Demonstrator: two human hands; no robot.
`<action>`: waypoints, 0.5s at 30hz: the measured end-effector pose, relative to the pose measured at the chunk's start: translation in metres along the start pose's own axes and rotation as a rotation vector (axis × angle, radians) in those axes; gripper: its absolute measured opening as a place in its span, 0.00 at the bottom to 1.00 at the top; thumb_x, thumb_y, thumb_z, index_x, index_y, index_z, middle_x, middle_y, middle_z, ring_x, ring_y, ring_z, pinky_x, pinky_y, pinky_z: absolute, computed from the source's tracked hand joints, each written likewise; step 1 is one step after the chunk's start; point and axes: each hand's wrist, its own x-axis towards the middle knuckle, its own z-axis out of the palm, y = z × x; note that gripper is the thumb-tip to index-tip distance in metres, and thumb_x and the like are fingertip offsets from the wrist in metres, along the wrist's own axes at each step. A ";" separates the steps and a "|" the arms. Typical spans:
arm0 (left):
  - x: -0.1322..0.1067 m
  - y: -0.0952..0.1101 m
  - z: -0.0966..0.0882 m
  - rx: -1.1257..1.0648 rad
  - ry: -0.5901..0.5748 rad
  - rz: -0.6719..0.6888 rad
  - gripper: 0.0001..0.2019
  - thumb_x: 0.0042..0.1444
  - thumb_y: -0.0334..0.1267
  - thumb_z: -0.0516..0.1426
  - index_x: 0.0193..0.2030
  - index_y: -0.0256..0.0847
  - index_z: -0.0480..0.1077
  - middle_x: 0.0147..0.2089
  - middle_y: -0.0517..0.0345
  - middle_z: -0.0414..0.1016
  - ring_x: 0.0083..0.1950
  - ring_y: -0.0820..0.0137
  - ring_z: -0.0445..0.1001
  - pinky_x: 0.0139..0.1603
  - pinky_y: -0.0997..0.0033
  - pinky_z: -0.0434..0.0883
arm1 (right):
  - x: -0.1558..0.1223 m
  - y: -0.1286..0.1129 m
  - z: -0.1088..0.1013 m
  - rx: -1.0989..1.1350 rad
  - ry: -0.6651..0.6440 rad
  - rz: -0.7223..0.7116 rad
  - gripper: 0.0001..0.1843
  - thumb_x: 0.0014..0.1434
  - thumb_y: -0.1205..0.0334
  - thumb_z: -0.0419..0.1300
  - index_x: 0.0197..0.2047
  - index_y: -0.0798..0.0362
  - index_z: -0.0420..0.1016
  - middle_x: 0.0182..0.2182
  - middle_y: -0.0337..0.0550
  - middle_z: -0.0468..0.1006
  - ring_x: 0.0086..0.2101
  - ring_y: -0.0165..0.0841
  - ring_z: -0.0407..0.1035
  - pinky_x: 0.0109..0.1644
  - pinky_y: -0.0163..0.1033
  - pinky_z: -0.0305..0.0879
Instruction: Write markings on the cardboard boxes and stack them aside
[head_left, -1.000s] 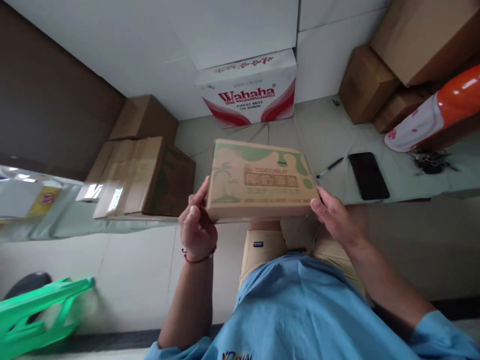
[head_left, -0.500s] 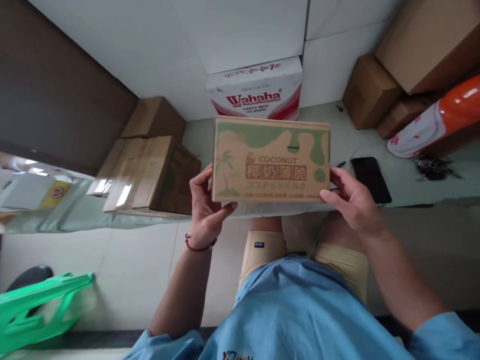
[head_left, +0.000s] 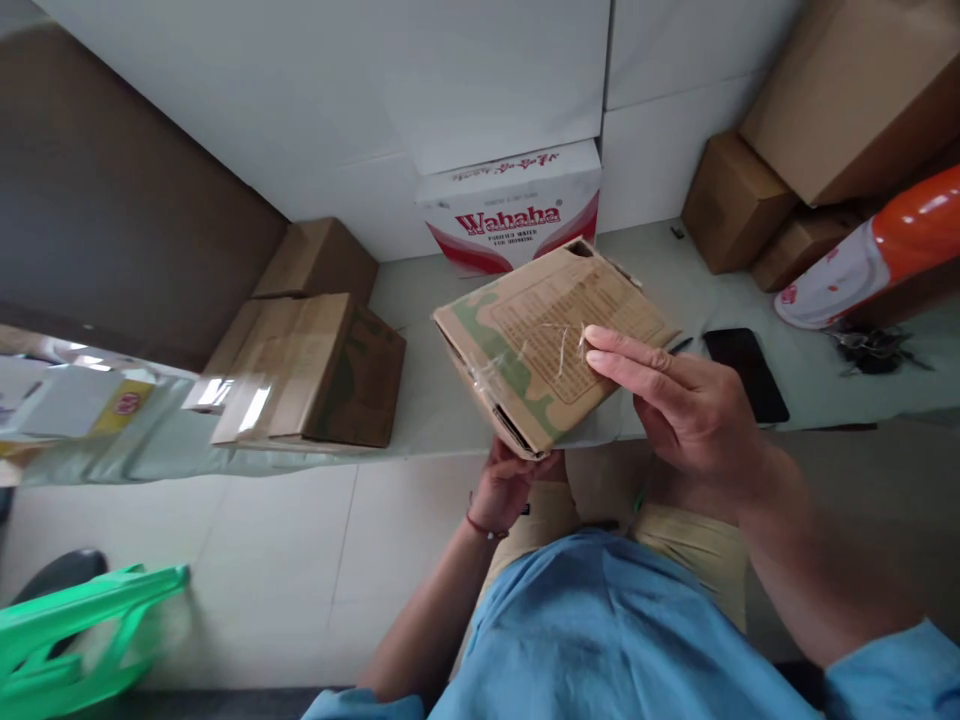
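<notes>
A cardboard box point(head_left: 540, 330) with green print and a text panel is held tilted over the table edge. Clear tape with whitish creases runs across its face, and its corners look worn. My left hand point(head_left: 510, 490) grips the box from below at its near lower corner; part of the fingers is hidden under it. My right hand point(head_left: 686, 400) has its index and middle fingers stretched out, tips touching the creased tape on the panel. Its other fingers are bent and partly hidden.
A white Wahaha carton point(head_left: 517, 215) stands behind the box. Brown boxes point(head_left: 322, 370) are at left, more cartons point(head_left: 739, 200) at right. A black phone point(head_left: 745, 375), keys point(head_left: 874, 350) and an orange-white cylinder point(head_left: 874, 255) lie on the right. A green stool point(head_left: 90, 620) is lower left.
The box has been turned from its coconut-printed side to the text panel and tilted. My left hand has moved right, under the box; my right hand has left the right edge for the panel.
</notes>
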 end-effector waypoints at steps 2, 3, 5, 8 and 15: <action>-0.002 -0.017 0.012 0.076 -0.050 -0.139 0.27 0.43 0.31 0.74 0.51 0.41 0.74 0.51 0.52 0.86 0.51 0.56 0.87 0.49 0.56 0.84 | 0.003 0.008 -0.001 -0.017 0.039 -0.067 0.30 0.71 0.75 0.53 0.70 0.40 0.74 0.68 0.41 0.78 0.63 0.38 0.78 0.61 0.46 0.76; -0.003 -0.024 0.018 0.132 -0.078 -0.205 0.27 0.45 0.36 0.76 0.51 0.40 0.73 0.52 0.50 0.86 0.50 0.57 0.87 0.45 0.60 0.84 | 0.005 0.014 -0.001 -0.015 0.050 -0.079 0.29 0.72 0.74 0.54 0.69 0.40 0.75 0.67 0.42 0.79 0.62 0.39 0.78 0.61 0.47 0.75; -0.007 -0.035 0.029 0.257 -0.141 -0.298 0.29 0.49 0.49 0.77 0.50 0.39 0.71 0.53 0.45 0.85 0.46 0.59 0.87 0.37 0.67 0.82 | 0.008 0.026 -0.003 0.010 0.071 -0.079 0.27 0.72 0.73 0.54 0.66 0.39 0.76 0.66 0.43 0.81 0.61 0.40 0.78 0.61 0.50 0.73; -0.015 -0.036 0.036 0.462 -0.312 -0.344 0.31 0.51 0.61 0.73 0.49 0.39 0.73 0.50 0.43 0.85 0.41 0.60 0.86 0.31 0.69 0.79 | 0.005 0.041 -0.008 0.106 0.080 -0.047 0.23 0.72 0.72 0.56 0.60 0.38 0.80 0.60 0.41 0.84 0.56 0.39 0.79 0.61 0.51 0.71; -0.015 0.030 0.010 0.774 0.086 0.349 0.17 0.64 0.49 0.64 0.30 0.40 0.73 0.26 0.63 0.69 0.30 0.74 0.66 0.33 0.76 0.66 | -0.025 0.055 0.001 0.573 0.312 0.357 0.14 0.66 0.64 0.66 0.52 0.38 0.81 0.63 0.40 0.77 0.61 0.40 0.73 0.63 0.49 0.74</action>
